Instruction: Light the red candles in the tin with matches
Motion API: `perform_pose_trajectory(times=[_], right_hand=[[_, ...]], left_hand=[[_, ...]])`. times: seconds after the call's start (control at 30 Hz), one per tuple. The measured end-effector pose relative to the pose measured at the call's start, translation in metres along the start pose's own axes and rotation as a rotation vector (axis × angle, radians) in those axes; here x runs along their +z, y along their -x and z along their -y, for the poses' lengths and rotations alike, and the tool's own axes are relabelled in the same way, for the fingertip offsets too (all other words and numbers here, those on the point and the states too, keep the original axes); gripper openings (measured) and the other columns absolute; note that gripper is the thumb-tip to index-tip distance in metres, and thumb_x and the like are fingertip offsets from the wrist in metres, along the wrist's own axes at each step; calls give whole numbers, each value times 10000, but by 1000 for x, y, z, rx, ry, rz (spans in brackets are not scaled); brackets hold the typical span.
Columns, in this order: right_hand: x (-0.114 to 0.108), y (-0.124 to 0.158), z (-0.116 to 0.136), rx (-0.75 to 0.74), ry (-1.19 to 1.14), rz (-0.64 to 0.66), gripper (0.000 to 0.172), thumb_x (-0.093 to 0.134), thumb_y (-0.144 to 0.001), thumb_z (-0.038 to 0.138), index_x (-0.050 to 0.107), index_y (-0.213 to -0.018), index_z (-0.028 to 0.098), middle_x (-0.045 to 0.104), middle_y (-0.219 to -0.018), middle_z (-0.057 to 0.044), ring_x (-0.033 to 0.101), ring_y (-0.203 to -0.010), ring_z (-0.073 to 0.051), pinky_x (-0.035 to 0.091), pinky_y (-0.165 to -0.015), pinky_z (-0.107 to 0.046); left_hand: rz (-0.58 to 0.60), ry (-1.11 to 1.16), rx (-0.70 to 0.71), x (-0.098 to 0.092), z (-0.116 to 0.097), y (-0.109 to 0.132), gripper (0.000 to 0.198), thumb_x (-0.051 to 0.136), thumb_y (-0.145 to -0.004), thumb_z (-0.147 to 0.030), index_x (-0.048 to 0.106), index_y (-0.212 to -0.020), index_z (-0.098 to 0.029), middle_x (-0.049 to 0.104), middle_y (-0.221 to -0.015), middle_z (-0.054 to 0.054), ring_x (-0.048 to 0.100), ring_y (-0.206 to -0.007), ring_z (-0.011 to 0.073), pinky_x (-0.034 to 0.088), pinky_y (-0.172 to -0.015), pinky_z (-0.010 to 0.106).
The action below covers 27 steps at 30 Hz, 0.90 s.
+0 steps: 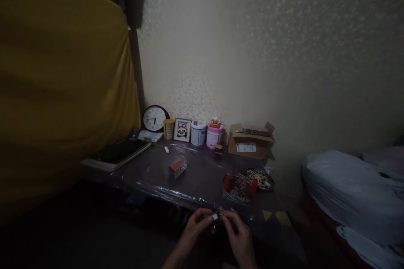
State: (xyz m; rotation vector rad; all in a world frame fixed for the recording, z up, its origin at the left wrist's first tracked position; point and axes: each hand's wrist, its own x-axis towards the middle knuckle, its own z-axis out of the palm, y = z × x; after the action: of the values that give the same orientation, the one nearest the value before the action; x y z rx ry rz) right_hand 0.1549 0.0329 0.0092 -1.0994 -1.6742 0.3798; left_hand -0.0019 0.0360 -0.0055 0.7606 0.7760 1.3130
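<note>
Close together at the near edge of the table, both my hands are closed in a pinch. My left hand [199, 223] grips a small box-like piece [215, 216] with a white face and a dark end; its exact kind is too small to make out. The fingertips of my right hand [236, 228] meet at the dark end of that piece, perhaps with a tiny yellowish bit between them. Just beyond my right hand stands a round bowl [237, 199] of small mixed bits, with red pieces on its rim. Behind it sits a second round dish [260, 179] full of thin pale sticks.
A plastic-wrapped stack of small brown boxes [178, 168] lies mid-table, with a white eraser-like block [166, 149] behind. Along the wall stand a clock [155, 117], a picture frame [182, 130], two tubs [198, 133] and a cardboard carton [249, 148]. Books [118, 155] lie left.
</note>
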Motion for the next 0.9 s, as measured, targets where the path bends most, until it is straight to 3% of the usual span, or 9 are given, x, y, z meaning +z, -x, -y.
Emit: perform_pose_trajectory(times=[0.23, 0.5, 0.9], right_hand=[[0, 1, 5, 65, -29, -26, 244, 513, -844, 390, 646, -791, 193, 709, -744, -15, 672, -705, -150, 518, -663, -203], [-5, 8, 26, 76, -27, -92, 207, 504, -845, 340, 634, -781, 191, 705, -751, -22, 666, -712, -161, 512, -676, -235], [-19, 14, 47, -145, 103, -200, 139, 481, -861, 222, 615, -824, 215, 688, -792, -30, 655, -775, -153, 520, -729, -256]], left_hand=[[-20, 3, -25, 8, -7, 6, 321, 777, -537, -372, 683, -755, -157, 691, -684, 13, 596, -644, 151, 425, -643, 255], [-37, -1, -60, 20, -19, 29, 275, 757, -569, -379, 682, -734, -172, 680, -652, -5, 585, -607, 128, 416, -615, 231], [-6, 59, -44, 29, -25, 51, 202, 688, -676, -348, 668, -771, -170, 655, -685, 1, 568, -626, 119, 425, -633, 232]])
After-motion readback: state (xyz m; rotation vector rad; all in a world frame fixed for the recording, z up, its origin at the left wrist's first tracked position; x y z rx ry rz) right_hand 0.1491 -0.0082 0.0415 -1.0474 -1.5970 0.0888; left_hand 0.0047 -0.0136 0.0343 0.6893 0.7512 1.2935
